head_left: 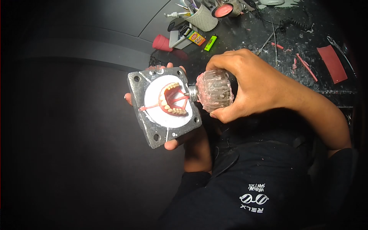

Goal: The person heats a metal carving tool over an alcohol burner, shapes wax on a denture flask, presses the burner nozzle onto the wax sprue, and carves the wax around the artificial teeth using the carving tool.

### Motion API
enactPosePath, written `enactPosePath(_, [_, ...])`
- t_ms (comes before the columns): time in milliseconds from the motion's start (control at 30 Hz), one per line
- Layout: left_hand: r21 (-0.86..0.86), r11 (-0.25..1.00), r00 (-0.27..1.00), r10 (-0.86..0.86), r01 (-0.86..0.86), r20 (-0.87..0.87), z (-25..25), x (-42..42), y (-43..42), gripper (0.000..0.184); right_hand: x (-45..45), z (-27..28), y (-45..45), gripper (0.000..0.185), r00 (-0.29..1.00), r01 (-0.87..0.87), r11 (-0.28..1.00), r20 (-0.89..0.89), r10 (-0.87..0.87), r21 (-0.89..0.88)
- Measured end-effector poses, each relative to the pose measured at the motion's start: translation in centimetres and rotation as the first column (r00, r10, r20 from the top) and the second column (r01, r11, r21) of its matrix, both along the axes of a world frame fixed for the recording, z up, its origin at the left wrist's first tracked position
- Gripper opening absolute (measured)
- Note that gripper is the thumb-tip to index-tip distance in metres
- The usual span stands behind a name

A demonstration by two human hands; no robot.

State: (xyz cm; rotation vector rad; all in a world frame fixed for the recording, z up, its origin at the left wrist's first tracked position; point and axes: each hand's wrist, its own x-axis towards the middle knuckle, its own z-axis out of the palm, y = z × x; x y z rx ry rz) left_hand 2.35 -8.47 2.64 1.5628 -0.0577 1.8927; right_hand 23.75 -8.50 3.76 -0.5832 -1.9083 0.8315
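Observation:
My left hand (pixel 171 145) supports a dark metal dental flask half (pixel 150 135) from beneath, its fingertips showing round the edges and the rest hidden. White plaster (pixel 154 115) fills the round middle of the flask. Set in it is a wax denture (pixel 165 95) with a row of cream teeth and pink wax strips running from it. My right hand (pixel 249 82) grips a ribbed glass spirit lamp (pixel 216 92), smeared with pink wax and tilted on its side. The lamp's metal neck points at the denture, close to its right side; I cannot make out a flame.
At the back of the dark worktop stand a cup of tools (pixel 204 18), a small box (pixel 196 38), a green lighter (pixel 210 43) and a pink cup (pixel 162 43). Rightward lie a pink wax sheet (pixel 332 64), a wax stick (pixel 307 68) and thin metal tools (pixel 275 44).

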Motion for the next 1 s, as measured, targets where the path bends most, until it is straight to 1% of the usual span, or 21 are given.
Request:
enactPosePath(33, [0.091, 0.993, 0.996, 0.083, -0.08, -0.033, -0.1, 0.5, 0.0, 0.115, 0.0, 0.0, 0.0, 0.057, 1.0, 0.001, 1.0, 0.0, -0.001, 0.0])
enactPosePath(67, [0.091, 0.993, 0.996, 0.081, -0.078, -0.032, 0.0, 0.6, -0.1, 0.115, 0.0, 0.0, -0.1, 0.056, 1.0, -0.007, 1.0, 0.011, 0.007, -0.001])
enactPosePath(133, [0.066, 0.968, 0.968, 0.245, -0.241, -0.058, 0.0, 0.8, -0.6, 0.116, 0.0, -0.2, -0.2, 0.056, 1.0, -0.016, 1.0, 0.023, 0.017, -0.001])
enactPosePath(167, [0.066, 0.968, 0.968, 0.245, -0.241, -0.057, 0.1, 1.2, -0.9, 0.116, 0.0, -0.4, -0.2, 0.056, 1.0, -0.008, 1.0, 0.027, 0.008, 0.024])
enactPosePath(233, [-0.026, 0.943, 0.944, 0.33, -0.331, -0.023, 0.4, 2.0, -1.4, 0.127, 0.0, -0.6, -0.2, 0.056, 1.0, -0.002, 0.999, 0.03, 0.0, 0.05])
enactPosePath(333, [-0.045, 0.941, 0.942, 0.334, -0.335, -0.019, 0.0, 1.8, -1.3, 0.129, 0.2, -0.8, 0.1, 0.055, 1.0, 0.008, 1.0, 0.026, -0.008, 0.021])
enactPosePath(400, [-0.052, 0.951, 0.952, 0.305, -0.304, -0.001, -0.5, 1.6, -1.1, 0.129, 0.5, -0.7, 0.4, 0.054, 0.998, 0.057, 0.998, 0.038, -0.058, 0.025])
enactPosePath(467, [-0.056, 0.96, 0.961, 0.275, -0.273, 0.02, -0.7, 1.5, -1.3, 0.13, 0.6, -0.8, 0.5, 0.053, 0.997, 0.064, 0.998, 0.029, -0.065, 0.009])
enactPosePath(533, [-0.13, 0.965, 0.973, 0.23, -0.229, -0.008, -0.4, 1.4, -1.9, 0.132, 0.6, -0.8, 0.5, 0.053, 0.997, 0.07, 0.998, 0.017, -0.069, -0.01])
enactPosePath(633, [-0.172, 0.946, 0.961, 0.277, -0.276, -0.018, -0.6, 1.1, -2.0, 0.133, 0.6, -0.9, 0.4, 0.053, 0.998, 0.047, 0.999, 0.042, -0.048, 0.005])
enactPosePath(700, [-0.188, 0.947, 0.964, 0.267, -0.261, 0.007, -0.6, 1.2, -1.9, 0.132, 0.4, -1.2, 0.3, 0.053, 1.0, -0.017, 1.0, 0.025, 0.016, 0.012])
enactPosePath(800, [-0.198, 0.948, 0.964, 0.262, -0.25, 0.035, -0.6, 1.6, -2.0, 0.132, 0.6, -1.3, 0.2, 0.052, 0.998, -0.062, 0.998, 0.022, 0.061, 0.022])
enactPosePath(900, [-0.199, 0.944, 0.962, 0.272, -0.262, 0.022, -0.6, 1.5, -1.9, 0.132, 0.7, -1.1, 0.2, 0.052, 0.998, -0.039, 0.999, 0.055, 0.04, -0.027])
enactPosePath(967, [-0.204, 0.941, 0.961, 0.276, -0.269, 0.006, -0.9, 0.6, -1.6, 0.133, 0.7, -1.2, 0.2, 0.053, 0.998, -0.041, 0.998, 0.045, 0.043, -0.04])
enactPosePath(1000, [-0.159, 0.987, 0.999, 0.038, -0.038, -0.002, -1.0, 0.0, -1.3, 0.134, 0.7, -1.2, 0.2, 0.053, 0.998, -0.042, 0.998, 0.036, 0.044, -0.054])
